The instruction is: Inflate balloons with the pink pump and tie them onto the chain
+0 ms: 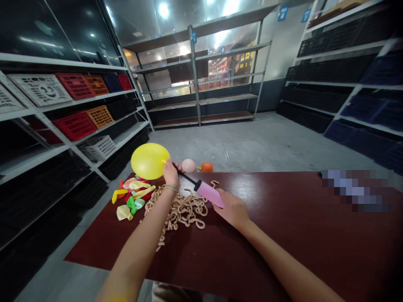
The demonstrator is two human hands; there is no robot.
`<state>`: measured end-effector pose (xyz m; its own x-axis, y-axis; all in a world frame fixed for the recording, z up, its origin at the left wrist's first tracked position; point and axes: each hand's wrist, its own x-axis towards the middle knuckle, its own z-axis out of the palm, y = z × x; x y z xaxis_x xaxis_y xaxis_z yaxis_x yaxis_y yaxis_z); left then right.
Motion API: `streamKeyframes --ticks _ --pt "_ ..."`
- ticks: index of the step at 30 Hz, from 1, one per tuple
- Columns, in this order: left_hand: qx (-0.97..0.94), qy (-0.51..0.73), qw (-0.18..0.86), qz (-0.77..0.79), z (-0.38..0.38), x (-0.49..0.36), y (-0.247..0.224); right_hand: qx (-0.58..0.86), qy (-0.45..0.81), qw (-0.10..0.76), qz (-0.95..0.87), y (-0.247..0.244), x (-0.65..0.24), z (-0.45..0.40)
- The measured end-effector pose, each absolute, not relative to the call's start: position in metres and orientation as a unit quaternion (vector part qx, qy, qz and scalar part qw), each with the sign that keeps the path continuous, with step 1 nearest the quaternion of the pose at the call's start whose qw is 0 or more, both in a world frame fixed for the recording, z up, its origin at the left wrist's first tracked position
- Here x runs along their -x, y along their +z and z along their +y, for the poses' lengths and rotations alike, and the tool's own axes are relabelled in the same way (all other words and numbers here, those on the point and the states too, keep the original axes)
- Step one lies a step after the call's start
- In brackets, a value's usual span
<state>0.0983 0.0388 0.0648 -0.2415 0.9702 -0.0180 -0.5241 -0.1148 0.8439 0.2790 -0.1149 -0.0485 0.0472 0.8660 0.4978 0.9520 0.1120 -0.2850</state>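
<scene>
A yellow balloon, round and inflated, is at the tip of a hand pump. My left hand is closed round the balloon's neck and the pump's black nozzle end. The pink body of the pump is gripped by my right hand, its fingers partly hidden beneath. Below my left hand, a pile of tan curled pieces lies on the dark red table. Left of that pile are several limp balloons in yellow, green, red and cream.
Beyond the hands, an inflated pale pink balloon and an orange one are at the table's far edge. A blurred patch covers something at the right. Shelves with crates stand at the left.
</scene>
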Motion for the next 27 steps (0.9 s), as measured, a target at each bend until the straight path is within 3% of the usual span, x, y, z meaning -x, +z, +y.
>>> streamKeyframes --ticks 5,14,23,27 --pt "-0.289 0.712 0.516 0.378 0.047 -0.109 0.082 0.675 -0.065 0.31 -0.666 -0.05 -0.282 -0.113" --pt "-0.314 0.657 0.577 0.37 0.002 -0.16 0.033 0.697 -0.051 0.31 -0.644 -0.04 -0.282 -0.118" --pt "-0.311 0.703 0.524 0.367 0.06 -0.111 0.106 0.677 -0.032 0.333 -0.656 -0.04 -0.279 -0.116" --pt "-0.335 0.697 0.529 0.349 0.049 -0.14 0.097 0.705 -0.042 0.347 -0.617 -0.047 -0.283 -0.114"
